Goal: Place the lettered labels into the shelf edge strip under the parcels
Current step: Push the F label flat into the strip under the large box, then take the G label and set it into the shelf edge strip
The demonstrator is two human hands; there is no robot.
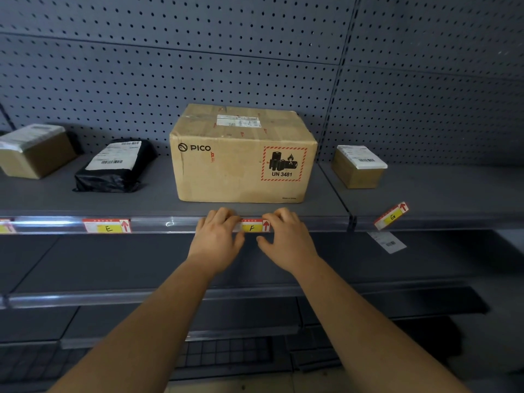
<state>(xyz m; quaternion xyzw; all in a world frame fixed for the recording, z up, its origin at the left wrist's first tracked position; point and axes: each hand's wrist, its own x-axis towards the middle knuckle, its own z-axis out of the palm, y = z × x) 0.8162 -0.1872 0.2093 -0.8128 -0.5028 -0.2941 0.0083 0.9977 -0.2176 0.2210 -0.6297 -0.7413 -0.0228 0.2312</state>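
Our fingers [224, 215] curl over the front edge of the shelf [158, 199], bent and close together, pressing on the two ends of the F label [252, 226]. The left hand [218, 236] covers the label's left end; the right hand [286, 236] sits at its right end, just beside the red arrow. Both thumbs reach under the strip [170, 224], so each hand pinches the label and strip from above and below. Whether the label is fully seated in the strip we cannot tell, since our fingers hide its ends.

The F label lies in the strip along the shelf's front edge, right under the PICO box [241, 163], which stands near that edge. Further left in the same strip sits the E label [107, 226], below a black parcel [113, 165]. At the far left end another label [7, 226] shows only partly, with a brown parcel [34, 154] behind it toward the back left.

On the next shelf section to the right, the G label [392, 217] lies tilted over the front edge, not in the strip. A small box [358, 168] rests behind it, toward the back. A white slip [387, 241] shows below the G label, under the shelf's front edge.
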